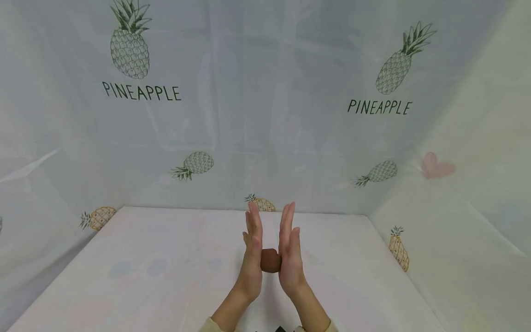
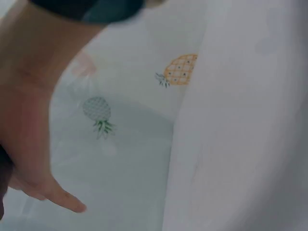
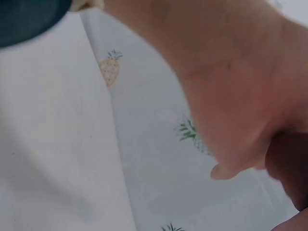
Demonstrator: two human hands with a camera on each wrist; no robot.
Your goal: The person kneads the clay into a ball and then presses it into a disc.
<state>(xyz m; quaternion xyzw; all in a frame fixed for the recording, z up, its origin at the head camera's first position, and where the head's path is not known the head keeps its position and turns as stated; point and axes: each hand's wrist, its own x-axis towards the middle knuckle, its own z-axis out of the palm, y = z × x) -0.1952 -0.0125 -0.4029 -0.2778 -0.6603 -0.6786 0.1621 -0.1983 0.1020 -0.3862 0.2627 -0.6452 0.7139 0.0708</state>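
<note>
A brown, roundish lump (image 1: 271,261) with a smooth surface is pressed between two upright palms in the head view. On its left side is my left hand (image 1: 252,258), fingers straight and pointing up and away. My right hand (image 1: 291,258) mirrors it on the other side, its fingers straight too. The right wrist view has the dark brown lump (image 3: 289,166) against the right palm at the right edge. In the left wrist view, the left hand (image 2: 29,139) fills the left side, with only a dark sliver of the lump at the edge.
A white-covered table (image 1: 178,267) spreads beneath the hands. Behind it hangs a pale curtain (image 1: 265,115) printed with pineapples and lettering, and similar sheets close off the left and right sides.
</note>
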